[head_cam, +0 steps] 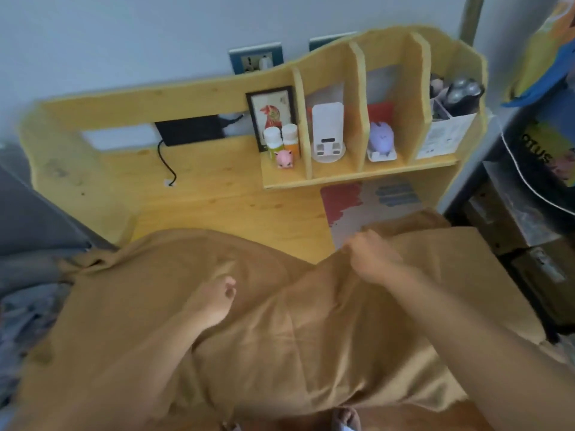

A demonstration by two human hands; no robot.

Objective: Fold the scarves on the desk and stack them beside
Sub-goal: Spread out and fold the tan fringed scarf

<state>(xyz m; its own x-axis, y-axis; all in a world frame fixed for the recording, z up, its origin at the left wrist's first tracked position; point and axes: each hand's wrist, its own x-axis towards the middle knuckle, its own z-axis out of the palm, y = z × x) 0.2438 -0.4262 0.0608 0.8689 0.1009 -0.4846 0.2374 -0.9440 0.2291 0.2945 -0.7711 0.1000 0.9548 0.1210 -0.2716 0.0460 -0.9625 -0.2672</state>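
A large mustard-brown scarf (149,306) is spread over the front half of the wooden desk (217,194) and hangs off its near edge. My right hand (370,256) grips a raised edge of the scarf at the centre right, lifting a fold above the desk. My left hand (214,301) lies on the cloth near the middle with its fingers curled; the blur hides whether it pinches any fabric. A patterned cloth in red, white and blue (367,203) lies flat on the desk under the shelf, partly covered by the brown scarf.
A wooden shelf unit (357,175) at the desk's back holds two small bottles, a pink pig figure, a white device and a purple toy. A black cable (168,163) trails onto the desktop. Grey fabric (34,269) lies at the left, and dark shelving (529,228) stands at the right.
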